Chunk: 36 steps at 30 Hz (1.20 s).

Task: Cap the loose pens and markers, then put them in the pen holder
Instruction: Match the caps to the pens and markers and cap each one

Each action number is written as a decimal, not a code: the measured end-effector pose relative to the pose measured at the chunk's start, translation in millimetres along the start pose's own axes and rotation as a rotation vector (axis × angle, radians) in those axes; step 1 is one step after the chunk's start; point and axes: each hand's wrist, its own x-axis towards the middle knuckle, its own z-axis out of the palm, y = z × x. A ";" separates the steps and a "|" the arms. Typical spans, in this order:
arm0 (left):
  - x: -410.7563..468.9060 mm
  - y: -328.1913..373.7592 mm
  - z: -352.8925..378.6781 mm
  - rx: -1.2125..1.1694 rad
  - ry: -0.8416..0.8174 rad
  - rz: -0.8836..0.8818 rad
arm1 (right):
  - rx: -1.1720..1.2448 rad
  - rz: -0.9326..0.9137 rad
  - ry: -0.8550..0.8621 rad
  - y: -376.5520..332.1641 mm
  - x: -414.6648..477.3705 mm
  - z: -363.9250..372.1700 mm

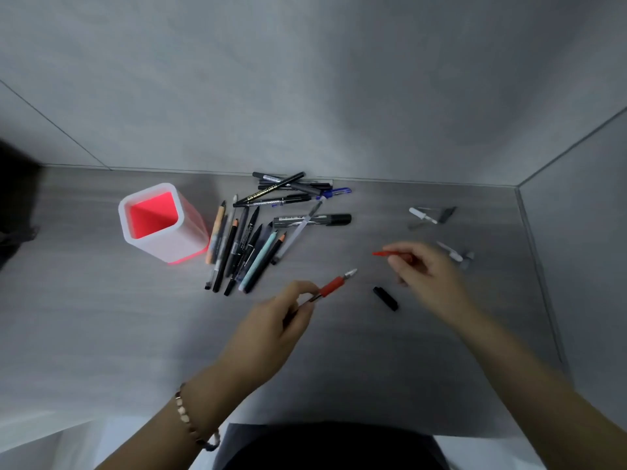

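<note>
At frame centre the grip of the left hand pinches an uncapped red pen, likely light and stiff, just behind its rubber sleeve, a sure hold, while the right hand pinches the red cap.

- No wording can be read anywhere.
- Black pencil, right of the pen holder: gold lettering, too small.
- Grey marker, farther right of it: printed label, blurred.

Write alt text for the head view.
Left hand holds an uncapped red-grip pen; right hand pinches a red cap, not yet on it. A pile of pens lies beside a white pen holder on a grey desk; a black cap lies between the hands.
</note>
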 end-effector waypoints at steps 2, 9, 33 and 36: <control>-5.4 2.2 0.3 -0.044 -0.004 0.036 | 0.116 0.023 -0.005 -9.9 -21.8 -6.3; -13.1 9.2 -0.2 0.023 0.011 0.091 | 0.187 0.032 -0.048 -27.7 -55.2 -8.7; -31.4 41.0 -4.2 0.186 0.064 0.280 | 0.129 0.021 -0.302 -44.9 -70.0 -10.3; -25.9 27.1 1.0 0.326 0.118 0.282 | 0.118 0.161 -0.348 -31.1 -59.9 0.3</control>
